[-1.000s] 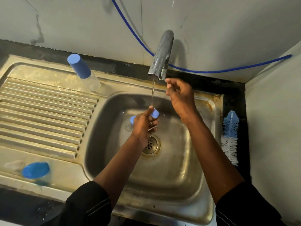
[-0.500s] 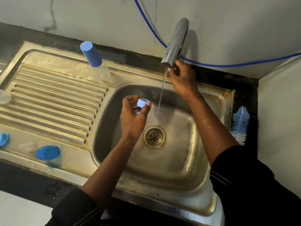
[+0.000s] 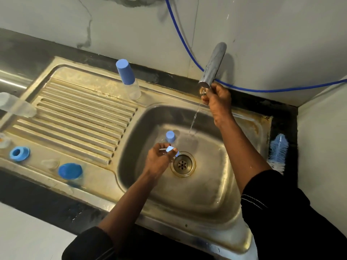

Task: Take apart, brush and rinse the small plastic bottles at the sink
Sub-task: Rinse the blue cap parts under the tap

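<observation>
The left hand hangs over the basin of the sink. Its grip is pinched on a small blue cap, just at 10 o'clock of the drain. Farther out at 11 o'clock, a small bottle with a blue top stands on the basin floor. The right hand is up at 1 o'clock, its grip curled round the lower end of the tap. A thin stream of water falls from there into the basin.

On the drainboard, a tall bottle with a blue cap stands at 1 o'clock. A clear bottle lies at 9 o'clock, a blue ring at 8 o'clock and a blurred blue-topped bottle at 6 o'clock. At 3 o'clock of the sink, a blue and white brush lies on the black table.
</observation>
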